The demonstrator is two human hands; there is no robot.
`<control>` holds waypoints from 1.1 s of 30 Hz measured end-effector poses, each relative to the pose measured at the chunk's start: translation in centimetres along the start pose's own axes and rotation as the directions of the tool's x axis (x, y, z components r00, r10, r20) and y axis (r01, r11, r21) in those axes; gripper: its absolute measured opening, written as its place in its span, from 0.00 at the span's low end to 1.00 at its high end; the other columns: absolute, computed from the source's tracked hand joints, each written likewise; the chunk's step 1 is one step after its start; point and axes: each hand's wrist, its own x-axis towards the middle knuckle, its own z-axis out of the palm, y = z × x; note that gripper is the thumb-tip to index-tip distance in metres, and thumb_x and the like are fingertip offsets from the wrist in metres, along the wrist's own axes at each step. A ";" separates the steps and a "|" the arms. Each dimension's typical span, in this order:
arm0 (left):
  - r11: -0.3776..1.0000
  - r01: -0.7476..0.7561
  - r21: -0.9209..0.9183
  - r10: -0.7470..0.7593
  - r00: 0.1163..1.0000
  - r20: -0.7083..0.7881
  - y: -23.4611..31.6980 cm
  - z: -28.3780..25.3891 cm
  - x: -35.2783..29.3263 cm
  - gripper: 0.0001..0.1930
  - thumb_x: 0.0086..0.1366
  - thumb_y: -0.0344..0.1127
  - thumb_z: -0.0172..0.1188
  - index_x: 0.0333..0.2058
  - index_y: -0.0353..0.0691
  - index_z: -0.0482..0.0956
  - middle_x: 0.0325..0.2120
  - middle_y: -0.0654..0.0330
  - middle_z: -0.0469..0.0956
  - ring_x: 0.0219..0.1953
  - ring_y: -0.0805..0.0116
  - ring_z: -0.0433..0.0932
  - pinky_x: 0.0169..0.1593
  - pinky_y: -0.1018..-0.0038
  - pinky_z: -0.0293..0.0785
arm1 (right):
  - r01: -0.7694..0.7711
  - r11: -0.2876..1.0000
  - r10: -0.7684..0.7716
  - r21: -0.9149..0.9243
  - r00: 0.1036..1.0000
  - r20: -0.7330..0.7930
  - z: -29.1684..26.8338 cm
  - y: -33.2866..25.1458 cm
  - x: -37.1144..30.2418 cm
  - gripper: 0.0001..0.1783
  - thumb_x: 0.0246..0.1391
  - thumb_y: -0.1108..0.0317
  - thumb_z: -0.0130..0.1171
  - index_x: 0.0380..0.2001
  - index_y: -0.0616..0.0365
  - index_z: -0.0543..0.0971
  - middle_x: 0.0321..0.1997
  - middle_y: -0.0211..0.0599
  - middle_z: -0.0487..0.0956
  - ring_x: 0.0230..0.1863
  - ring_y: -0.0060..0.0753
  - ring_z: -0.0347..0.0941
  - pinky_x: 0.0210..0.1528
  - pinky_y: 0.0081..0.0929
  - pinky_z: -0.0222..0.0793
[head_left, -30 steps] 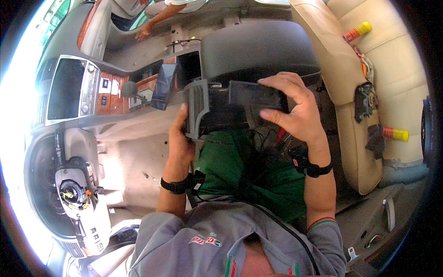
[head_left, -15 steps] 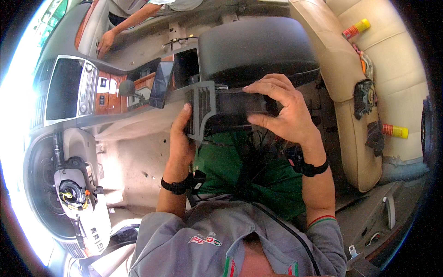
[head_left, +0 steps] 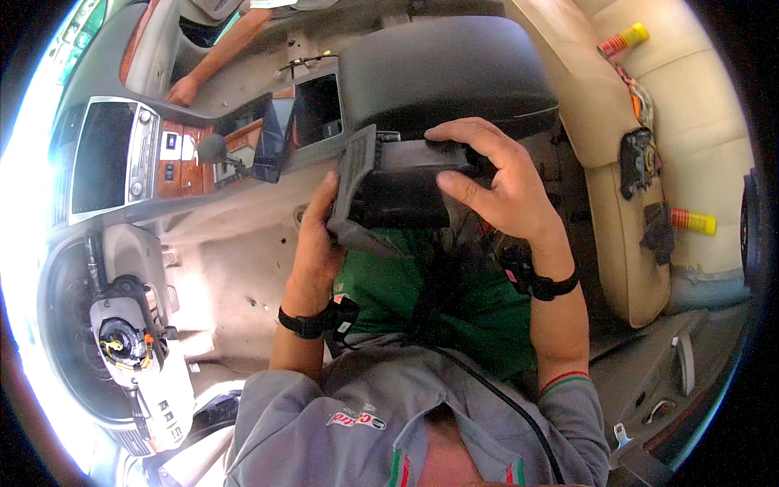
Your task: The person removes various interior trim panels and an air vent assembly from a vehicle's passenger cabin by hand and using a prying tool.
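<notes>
Between my two hands is a car air vent unit, its grey slatted face frame (head_left: 357,191) toward the left and its black box-shaped duct (head_left: 406,183) reaching right. My left hand (head_left: 316,235) grips the frame from the left side, thumb up along its edge. At the duct's far end, my right hand (head_left: 507,183) curls round it with fingers on top and thumb on the near side. Both forearms wear black wrist straps. Behind the unit stands the dark console armrest (head_left: 446,77).
On the beige seat lie two red-yellow cans (head_left: 625,40) and a black part with wires (head_left: 639,164). A phone-like dark slab (head_left: 274,142) leans by the console. The stripped steering column (head_left: 126,337) is at left. Another person's arm (head_left: 215,61) reaches in at the far left.
The vent unit has tilted in my hands, so its slatted face now turns more away and more of the duct's near side shows. The other person's arm has shifted slightly.
</notes>
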 end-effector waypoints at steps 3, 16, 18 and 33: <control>0.998 0.054 -0.027 -0.053 0.999 0.009 -0.4 -0.1 0.2 0.28 0.73 0.55 0.45 0.56 0.38 0.75 0.51 0.49 0.79 0.51 0.54 0.80 0.58 0.60 0.74 | -0.024 1.000 0.024 -0.008 1.000 0.014 -0.1 -0.3 0.1 0.22 0.53 0.61 0.67 0.49 0.60 0.79 0.51 0.43 0.79 0.54 0.42 0.75 0.58 0.34 0.68; 0.980 0.069 -0.188 -0.042 0.989 0.141 0.2 0.1 0.2 0.22 0.71 0.50 0.49 0.53 0.41 0.77 0.47 0.57 0.81 0.46 0.61 0.81 0.42 0.65 0.81 | -0.217 0.835 0.360 0.506 0.910 -0.204 -3.2 -0.8 -0.4 0.17 0.58 0.63 0.66 0.46 0.62 0.81 0.47 0.31 0.79 0.43 0.22 0.76 0.42 0.20 0.74; 0.963 0.173 -0.206 -0.132 0.971 0.197 0.0 -1.2 0.3 0.23 0.69 0.51 0.48 0.52 0.42 0.78 0.46 0.57 0.81 0.43 0.61 0.81 0.33 0.65 0.80 | -0.258 0.738 0.456 0.624 0.872 -0.179 -2.5 -1.0 -0.2 0.18 0.58 0.62 0.66 0.47 0.61 0.80 0.47 0.31 0.79 0.43 0.22 0.75 0.42 0.20 0.74; 0.849 -0.389 0.357 0.323 0.918 0.231 -3.9 -3.5 2.0 0.28 0.68 0.59 0.46 0.55 0.45 0.75 0.46 0.55 0.81 0.37 0.57 0.82 0.21 0.69 0.75 | 0.170 0.154 0.499 0.973 0.837 -0.225 -4.6 3.7 -0.5 0.28 0.65 0.56 0.56 0.58 0.69 0.68 0.60 0.53 0.72 0.64 0.52 0.68 0.63 0.48 0.69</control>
